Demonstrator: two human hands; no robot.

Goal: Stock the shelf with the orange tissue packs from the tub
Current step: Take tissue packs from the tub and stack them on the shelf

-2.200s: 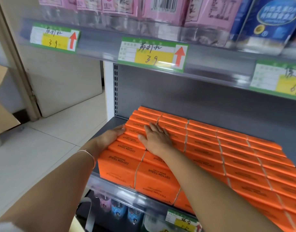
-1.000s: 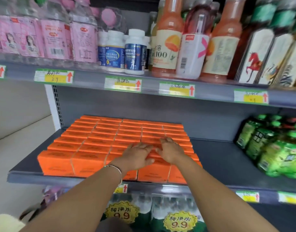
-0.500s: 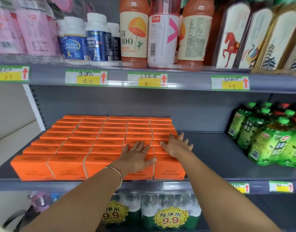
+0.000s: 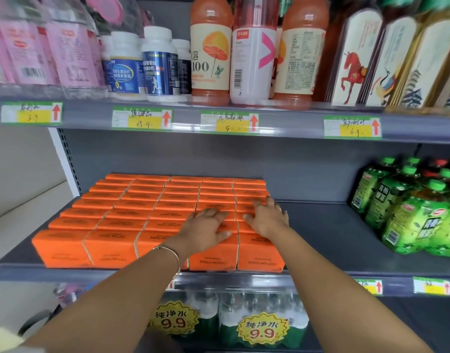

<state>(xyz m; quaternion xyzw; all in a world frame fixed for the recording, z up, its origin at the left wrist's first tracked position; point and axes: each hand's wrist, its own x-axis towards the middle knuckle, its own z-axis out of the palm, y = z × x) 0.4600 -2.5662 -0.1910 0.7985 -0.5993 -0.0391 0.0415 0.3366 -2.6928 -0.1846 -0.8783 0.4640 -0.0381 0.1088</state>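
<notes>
— Grey shelf (image 4: 320,240), contents?
— Orange tissue packs (image 4: 132,212) in rows toward 9 o'clock; green bottles (image 4: 409,212) at 3 o'clock, well apart.
— Hands?
— Left hand (image 4: 206,230) and right hand (image 4: 266,220) lie flat with fingers spread, pressing the block's 3 o'clock columns.

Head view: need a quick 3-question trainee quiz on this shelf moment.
1. True or false: the left hand and the right hand both rest on top of the orange tissue packs.
2. What shares the packs' shelf, to their right? A) green tea bottles B) white supplement jars C) pink-labelled bottles
3. Fill in: the bracelet is on the ___ wrist.
Key: 1 true; 2 A; 3 left.
</notes>
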